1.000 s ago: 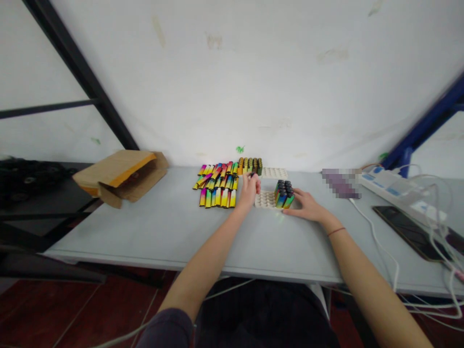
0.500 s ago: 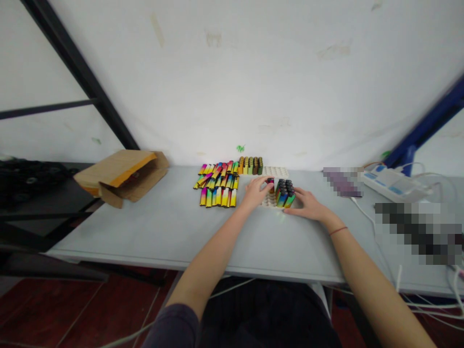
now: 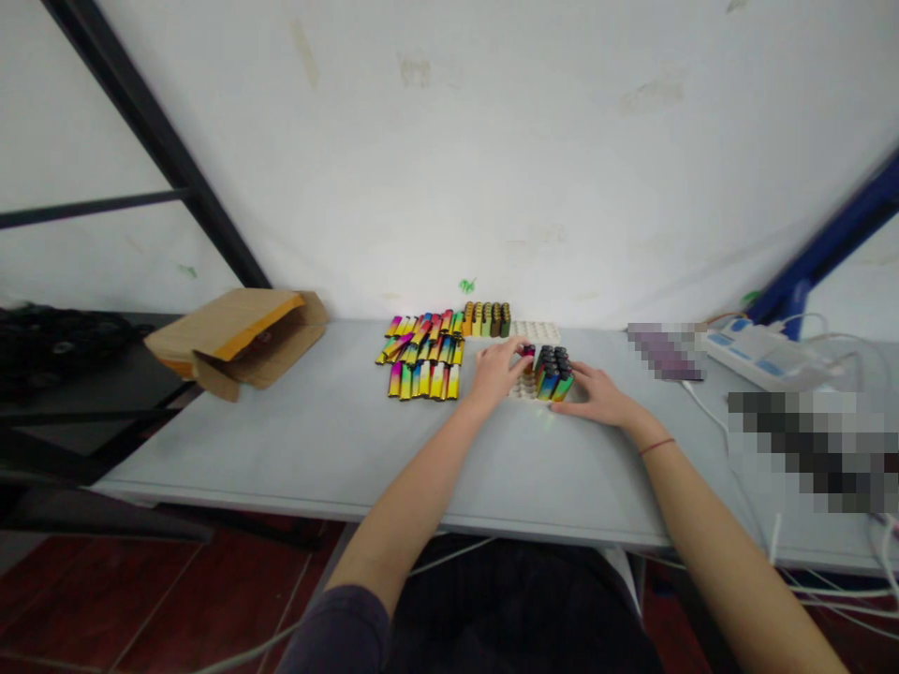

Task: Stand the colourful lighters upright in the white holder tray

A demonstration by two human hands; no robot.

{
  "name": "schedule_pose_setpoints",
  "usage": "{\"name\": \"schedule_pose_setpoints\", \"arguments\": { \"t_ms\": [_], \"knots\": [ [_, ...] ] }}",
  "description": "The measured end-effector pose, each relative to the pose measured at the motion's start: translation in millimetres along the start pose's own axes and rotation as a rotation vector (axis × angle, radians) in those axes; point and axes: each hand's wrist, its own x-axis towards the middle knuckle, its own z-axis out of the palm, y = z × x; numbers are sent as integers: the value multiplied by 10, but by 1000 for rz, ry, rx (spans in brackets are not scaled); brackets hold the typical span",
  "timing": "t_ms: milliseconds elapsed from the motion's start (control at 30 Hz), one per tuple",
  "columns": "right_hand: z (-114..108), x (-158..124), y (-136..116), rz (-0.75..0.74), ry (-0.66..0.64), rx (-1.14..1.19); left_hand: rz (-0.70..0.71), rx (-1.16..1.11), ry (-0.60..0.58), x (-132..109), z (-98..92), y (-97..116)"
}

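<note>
With my left hand [image 3: 497, 370] I pinch a magenta-red lighter-like tube [image 3: 528, 356] at the far left part of a white tray [image 3: 523, 388] with rows of holes. Whether the tube sits fully in its hole cannot be made out. Several blue-green tubes with black tops [image 3: 553, 373] stand upright in the tray's right part. My right hand [image 3: 596, 398] curves round that right end, thumb at the near corner and fingers behind, steadying the tray. Left of the tray, rainbow-coloured tubes [image 3: 422, 379] lie in rough rows.
Behind stand several upright yellow to dark green tubes [image 3: 486, 321] beside a second white holed tray [image 3: 537, 330]. An open cardboard box [image 3: 231, 332] lies at the left. A power strip [image 3: 762, 354], cables and blurred items occupy the right side of the grey table [image 3: 302, 449].
My left fingers have shifted slightly at the magenta-red tube, more of which now shows. My right hand stays in place at the tray's end.
</note>
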Motion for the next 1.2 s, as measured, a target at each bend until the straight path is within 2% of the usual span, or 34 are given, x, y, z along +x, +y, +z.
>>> {"name": "schedule_pose_setpoints", "arguments": {
  "t_ms": [200,267,433,500,600,700,933,1067,1133,1200],
  "knots": [
    [18,0,35,-13,3,-4,66,118,-26,-50,-23,52],
    [20,0,48,-16,-3,-6,41,179,4,-66,-45,62],
    [14,4,45,-6,-13,-20,-309,433,187,-78,-179,-53],
    [14,5,40,0,-13,-19,-403,498,180,-72,-246,-148],
    [21,5,43,0,-10,-8,-465,526,138,-59,-310,-266],
    [31,5,59,-6,0,6,-451,536,127,-51,-300,-305],
    [36,6,71,-7,0,0,-260,459,68,-94,-136,-241],
    [23,1,51,11,-12,-10,-254,391,69,-75,-118,-238],
    [14,-1,40,10,-16,-11,-272,302,106,-27,-142,-264],
    [7,-3,31,7,-15,-11,-280,119,149,35,-177,-303]
  ]
}}
